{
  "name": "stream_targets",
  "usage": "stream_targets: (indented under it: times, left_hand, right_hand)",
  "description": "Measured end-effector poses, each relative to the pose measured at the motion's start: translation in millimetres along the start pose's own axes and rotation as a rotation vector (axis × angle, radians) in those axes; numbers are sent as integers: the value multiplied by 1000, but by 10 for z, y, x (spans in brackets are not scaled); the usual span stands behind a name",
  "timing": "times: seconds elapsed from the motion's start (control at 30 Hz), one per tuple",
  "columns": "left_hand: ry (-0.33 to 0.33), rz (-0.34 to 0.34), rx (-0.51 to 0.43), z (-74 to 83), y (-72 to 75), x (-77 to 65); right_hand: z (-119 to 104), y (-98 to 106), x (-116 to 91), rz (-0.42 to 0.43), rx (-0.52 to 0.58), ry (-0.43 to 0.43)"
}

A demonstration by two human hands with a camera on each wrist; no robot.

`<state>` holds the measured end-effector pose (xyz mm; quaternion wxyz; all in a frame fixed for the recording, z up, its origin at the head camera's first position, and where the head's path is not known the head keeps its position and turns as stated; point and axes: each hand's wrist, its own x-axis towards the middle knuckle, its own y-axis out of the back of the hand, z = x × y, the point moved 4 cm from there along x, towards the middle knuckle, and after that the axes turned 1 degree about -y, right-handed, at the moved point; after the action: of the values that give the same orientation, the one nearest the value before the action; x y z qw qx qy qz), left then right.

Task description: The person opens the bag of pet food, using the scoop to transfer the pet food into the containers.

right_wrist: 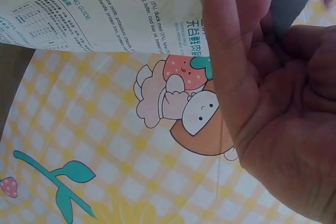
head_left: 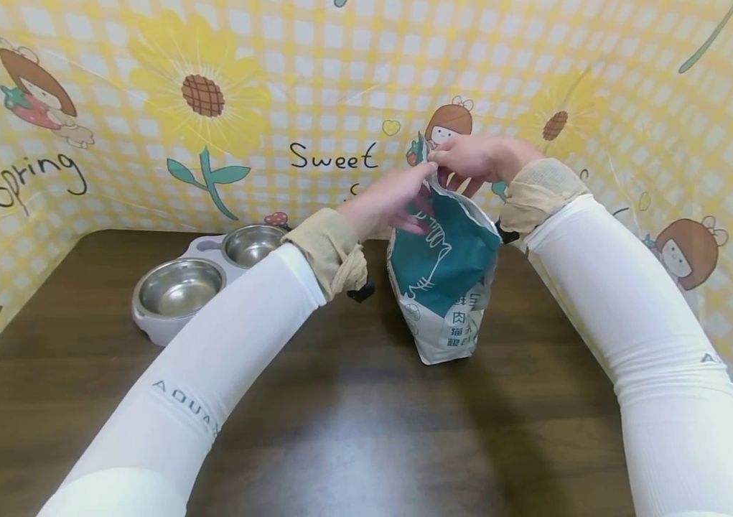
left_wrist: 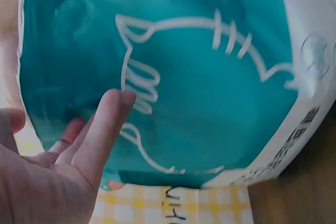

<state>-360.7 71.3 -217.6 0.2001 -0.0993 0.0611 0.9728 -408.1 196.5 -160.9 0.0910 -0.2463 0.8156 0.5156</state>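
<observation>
A teal and white cat food bag [head_left: 459, 251] stands upright on the table, right of centre, its top slanting. My left hand [head_left: 398, 197] grips the bag's upper left edge, with the fingers against the teal front beside the white cat outline. In the left wrist view, the left hand [left_wrist: 68, 156] lies along that teal face. From the back right, my right hand [head_left: 479, 159] pinches the top rim near the left hand. The right wrist view shows the right hand [right_wrist: 273, 93] curled at the rim, where silvery lining shows. The bag's contents are hidden.
A grey double pet feeder [head_left: 153, 327] with two steel bowls sits at the left back of the brown wooden table [head_left: 340, 424]. A yellow checked cloth [head_left: 314, 86] with printed flowers and figures surrounds the table's back and sides.
</observation>
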Motion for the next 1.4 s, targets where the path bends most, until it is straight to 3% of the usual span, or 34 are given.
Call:
stream_targets:
  times: [0.37, 0.57, 0.87, 1.4]
  left_hand:
    - [-99, 8, 91, 84, -1, 48]
    - [-95, 8, 118, 72, -3, 57]
    - [-98, 27, 69, 63, -38, 74]
    - [-147, 34, 15, 56, -45, 98]
  right_hand:
    - [-21, -6, 29, 19, -66, 45]
    - [35, -9, 43, 3, -41, 48]
    - [109, 3, 35, -7, 62, 75]
    - [193, 13, 63, -3, 128, 126]
